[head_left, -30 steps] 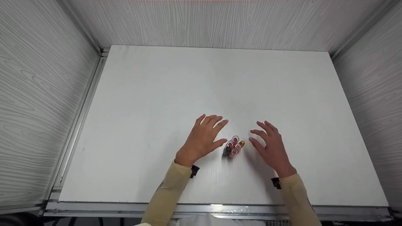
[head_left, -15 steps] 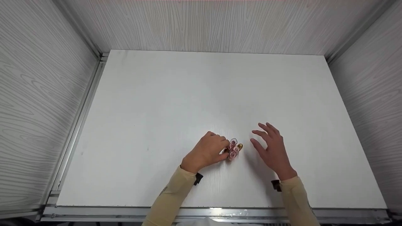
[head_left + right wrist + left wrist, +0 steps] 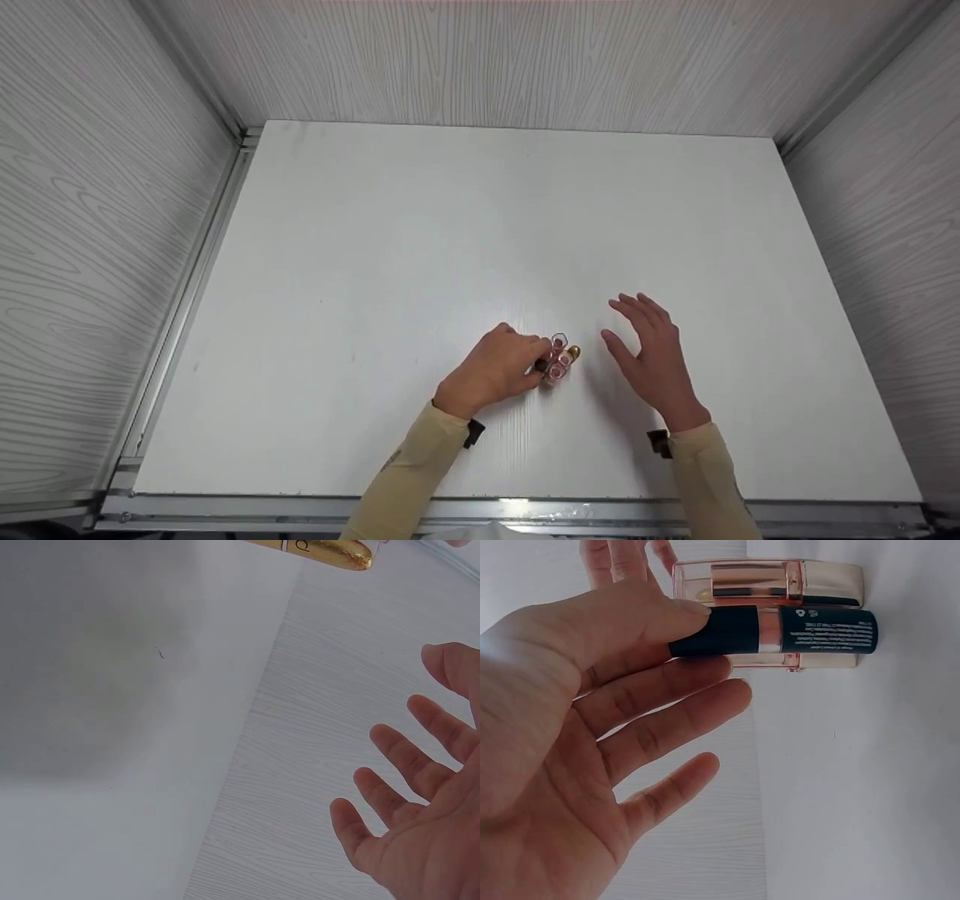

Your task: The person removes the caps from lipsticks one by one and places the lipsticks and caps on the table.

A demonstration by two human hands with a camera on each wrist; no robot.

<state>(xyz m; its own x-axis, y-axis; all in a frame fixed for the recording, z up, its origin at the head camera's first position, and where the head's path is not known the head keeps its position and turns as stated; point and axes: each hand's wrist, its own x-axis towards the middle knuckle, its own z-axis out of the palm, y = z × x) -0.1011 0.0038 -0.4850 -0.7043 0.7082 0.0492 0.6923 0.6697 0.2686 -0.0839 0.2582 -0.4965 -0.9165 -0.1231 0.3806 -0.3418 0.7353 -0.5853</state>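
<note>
My left hand (image 3: 491, 369) pinches a black lipstick tube (image 3: 829, 631) by its cap end, between thumb and index finger. Small white print covers the tube's lower part, and a pinkish band rings its middle. Right behind it in the left wrist view stands a lipstick in a clear case with a rose-gold base (image 3: 832, 581). Several such clear-topped lipsticks (image 3: 556, 372) stand upright in a tight cluster. On the cluster's right side is a gold tube (image 3: 574, 352), partly seen in the right wrist view. My right hand (image 3: 651, 360) hovers right of the cluster, fingers spread, holding nothing.
The lipsticks stand on a white tabletop (image 3: 420, 225), nearer its front edge. Wood-grain panels (image 3: 480, 67) wall the back and both sides. A metal rail (image 3: 300, 506) runs along the front.
My left hand has come down toward the lipsticks, and its fingers have closed on the black tube. My right hand stays nearly in place, its fingers shifting slightly.
</note>
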